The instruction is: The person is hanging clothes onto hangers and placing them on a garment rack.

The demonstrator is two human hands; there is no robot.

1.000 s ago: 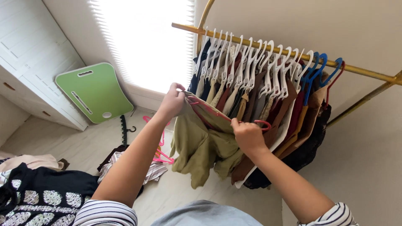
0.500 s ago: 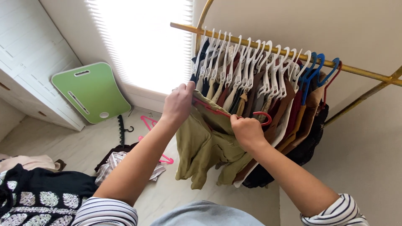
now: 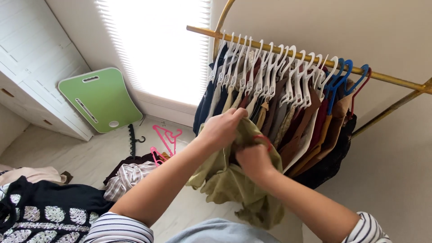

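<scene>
Right, head view: left hand (image 3: 223,128) clutches top of olive garment (image 3: 234,180), fingers bunched in cloth. Right hand (image 3: 253,159) grips same garment beside red hanger (image 3: 262,138), fist closed. Garment hangs crumpled before brass rail (image 3: 387,77) packed with clothes. Pink hangers (image 3: 164,135) lie on floor (image 3: 81,153), near green board (image 3: 101,100).

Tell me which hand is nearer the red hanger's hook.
Right. The right hand sits just below the red hanger's hook, touching it; the left hand grips the olive garment further left.

Olive-green garment (image 3: 234,184) bunched, hanging from red hanger (image 3: 262,138)
</scene>
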